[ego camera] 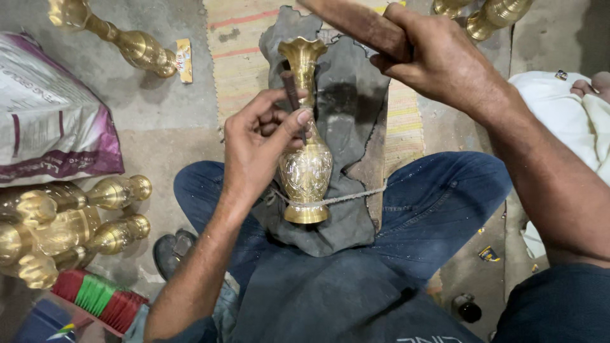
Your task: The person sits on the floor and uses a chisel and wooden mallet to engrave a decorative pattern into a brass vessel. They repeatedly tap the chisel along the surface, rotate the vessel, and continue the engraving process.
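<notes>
Your left hand [264, 143] pinches a dark chisel [292, 95] against the brass vase [306, 159] lying beneath it; your right hand [438, 60] clenches a wooden mallet [359, 24] above

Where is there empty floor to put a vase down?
Bare concrete floor lies between the sack, the striped mat and the left knee. It is crowded lower left, where brass vases pile up.
</notes>
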